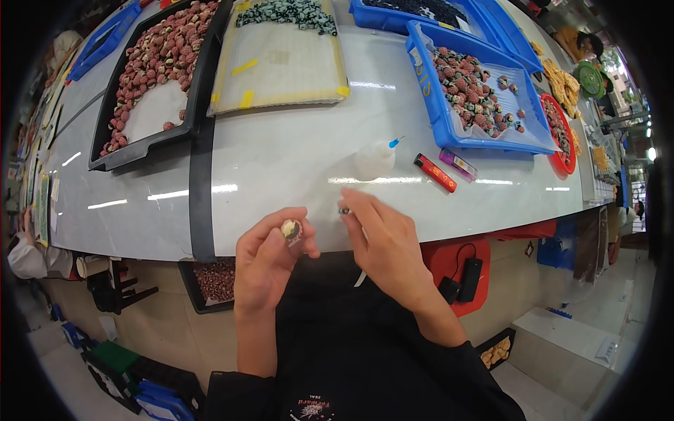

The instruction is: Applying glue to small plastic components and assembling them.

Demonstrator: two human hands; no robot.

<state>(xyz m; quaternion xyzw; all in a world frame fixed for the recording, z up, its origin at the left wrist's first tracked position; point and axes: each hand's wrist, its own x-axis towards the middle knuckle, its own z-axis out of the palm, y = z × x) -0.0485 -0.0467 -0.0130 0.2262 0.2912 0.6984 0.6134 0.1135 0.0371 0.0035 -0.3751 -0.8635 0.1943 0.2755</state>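
Near the table's front edge, my left hand [268, 256] is closed, pinching a small round figurine piece [291, 229] between thumb and fingers. The piece is reddish with a cream and dark green face turned up. To its right and apart from it, my right hand [385, 238] pinches a tiny dark greenish part [344, 210] at its fingertips, mostly covered by them. Just beyond the right hand stands a white squeeze bottle [375, 161] with a blue needle tip. A red lighter [435, 173] and a purple lighter [458, 164] lie beside it.
At the left, a black tray [144, 156] holds many reddish round pieces. A pale tray with yellow tape [281, 77] carries small green parts. On the right, a blue tray [484, 142] has red-and-green pieces, next to a red bowl [570, 165]. Another blue tray [382, 19] stands behind.
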